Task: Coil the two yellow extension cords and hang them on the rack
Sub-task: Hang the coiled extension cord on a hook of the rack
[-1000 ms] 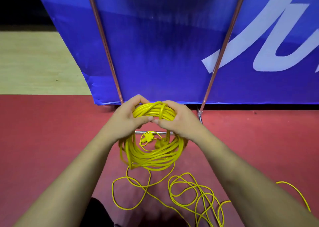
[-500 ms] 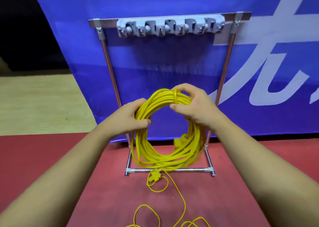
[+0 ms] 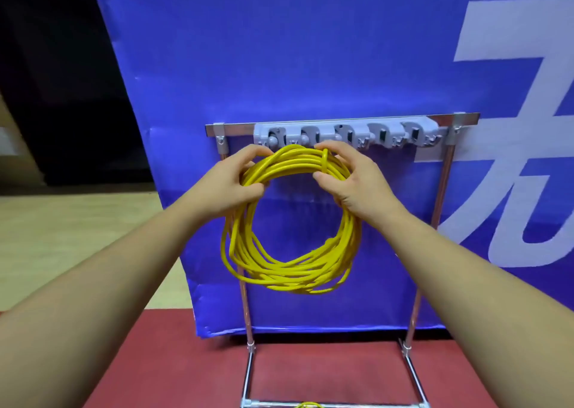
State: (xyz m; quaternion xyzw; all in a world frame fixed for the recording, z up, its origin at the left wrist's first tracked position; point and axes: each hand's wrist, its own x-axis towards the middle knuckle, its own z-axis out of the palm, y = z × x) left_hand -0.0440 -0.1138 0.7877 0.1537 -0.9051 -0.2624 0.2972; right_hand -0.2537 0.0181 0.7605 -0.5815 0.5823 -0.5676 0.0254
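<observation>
Nearest the viewer, two bare forearms reach forward over the red floor (image 3: 186, 361), where a scrap of yellow cord (image 3: 309, 404) shows at the bottom edge beside the rack's base bar; whether it belongs to the second cord cannot be told. Further out, the left hand (image 3: 230, 181) and the right hand (image 3: 351, 181) each hold a clenched grip on the top arc of the coiled yellow extension cord (image 3: 292, 268), the left on the upper left of the loop and the right on the upper right, where one turn wraps across the bundle. The coil hangs upright in the air, its plane roughly facing the viewer and its open centre framing the blue banner (image 3: 310, 50) behind. Furthest, the metal rack (image 3: 441, 221) carries a grey hook strip (image 3: 351, 136) along its top bar. The top of the coil lies just below and in front of the strip's left end, near touching. The hang likely requires lifting the top arc slightly up and forward onto a peg; both hands look equally near.
</observation>
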